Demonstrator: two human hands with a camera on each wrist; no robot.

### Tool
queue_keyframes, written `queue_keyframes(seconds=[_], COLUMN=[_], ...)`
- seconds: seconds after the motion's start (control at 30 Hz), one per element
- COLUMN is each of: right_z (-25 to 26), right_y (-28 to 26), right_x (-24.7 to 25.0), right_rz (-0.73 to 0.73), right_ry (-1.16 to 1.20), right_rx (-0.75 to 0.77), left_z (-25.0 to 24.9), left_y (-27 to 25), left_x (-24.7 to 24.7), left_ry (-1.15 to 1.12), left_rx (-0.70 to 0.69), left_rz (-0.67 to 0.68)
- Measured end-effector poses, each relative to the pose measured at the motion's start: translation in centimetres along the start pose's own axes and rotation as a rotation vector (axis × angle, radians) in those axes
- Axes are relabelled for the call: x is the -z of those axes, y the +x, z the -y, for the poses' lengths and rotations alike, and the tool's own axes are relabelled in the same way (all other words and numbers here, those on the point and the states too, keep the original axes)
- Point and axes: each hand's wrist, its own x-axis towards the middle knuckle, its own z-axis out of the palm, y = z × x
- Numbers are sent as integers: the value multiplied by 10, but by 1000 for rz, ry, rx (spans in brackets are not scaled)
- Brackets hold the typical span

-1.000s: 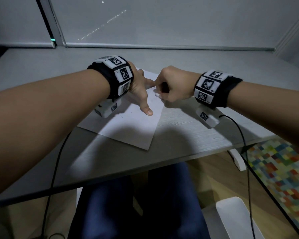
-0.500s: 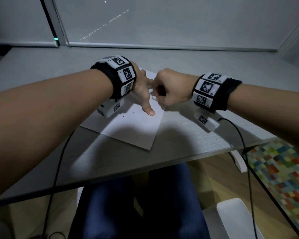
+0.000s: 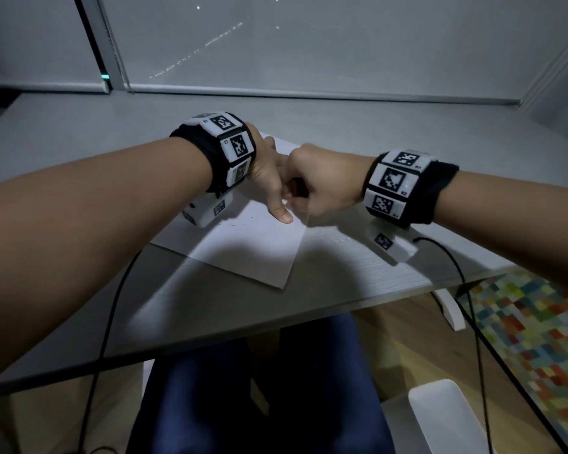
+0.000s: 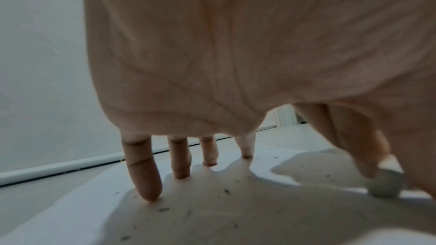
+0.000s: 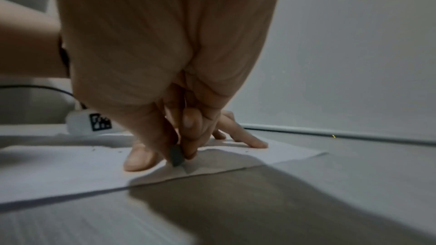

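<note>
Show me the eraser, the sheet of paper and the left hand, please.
eraser [image 5: 175,156], right wrist view, on its dark exposed end.
sheet of paper [image 3: 243,253], head view, on the bare, shadowed part nearest the person.
left hand [image 3: 266,178], head view, on the back of the hand.

Dim room — grey desk [image 3: 79,132], shaded window [image 3: 341,44] behind; wood floor [image 3: 391,335], perhaps a rug [image 3: 538,339].

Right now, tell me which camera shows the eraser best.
The right wrist view. There the dark eraser shows plainly, pinched by the right hand, its tip on the paper. The left wrist view catches it only as a blurred grey lump at the edge; in the head view the curled fingers hide it.
</note>
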Motion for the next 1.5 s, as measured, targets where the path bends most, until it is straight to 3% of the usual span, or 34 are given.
queue_keyframes(seconds=[0.1,0.23,0.43,0.57,0.67,0.77,0.97,1.17,1.33,1.5], right_z=[-5,-22,-32,-36,-36,-29,5,-1,0,-1], right_y=[2,19,26,26,18,12,38,47,43,42], right_x=[1,7,30,23,18,19,13,-5,-3,-6], right_rz=[-37,-83,-91,18,7,19,-82,-123,-137,-199], right_ry=[1,-70,-97,-121,-160,-185,-34,-69,-30,-10], right_rx=[-16,-162,-228,-254,-216,-216,-116,-219,-205,-263], left_z=[1,5,32,58,75,70,60,59,58,51], left_y=[1,1,-11,-18,-22,-25,-17,-13,-9,-11], left_x=[-2,-5,-20,-30,-33,-37,-36,-40,-38,-32], left_ry=[21,16,-236,-150,-150,-144,-160,-139,-136,-77], left_rx=[1,54,-170,-163,-92,-114,-134,-109,-95,-24], left_rz=[-21,-48,-129,-258,-199,-202,-226,-226,-224,-157])
